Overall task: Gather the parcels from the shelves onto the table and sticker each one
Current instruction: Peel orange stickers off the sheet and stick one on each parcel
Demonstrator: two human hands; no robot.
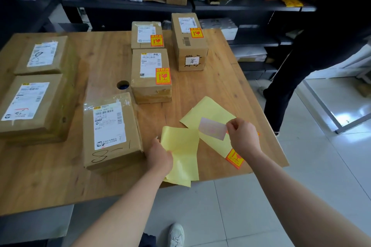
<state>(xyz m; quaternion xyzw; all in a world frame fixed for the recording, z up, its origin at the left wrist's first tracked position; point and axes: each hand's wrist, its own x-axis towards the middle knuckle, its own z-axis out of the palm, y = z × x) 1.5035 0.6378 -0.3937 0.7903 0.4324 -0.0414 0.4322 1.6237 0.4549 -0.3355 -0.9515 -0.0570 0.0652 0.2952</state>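
The grip of the right hand (244,136) is pinched on a pale rectangular sticker (212,128), held just above a yellow paper backing sheet (206,110) at the near right of the wooden tabletop (220,86). The grip of the left hand (160,156) is closed on a second yellow backing sheet (182,152) beside it. Six brown cardboard parcels (112,130) lie on the tabletop, left and far; three far ones carry orange stickers (163,76).

Near parcel (112,132) reads 8081; tall parcel (189,46) 10.

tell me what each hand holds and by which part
Right hand pinches a peeled sticker by its right edge. Left hand holds the yellow backing sheet at its left edge.
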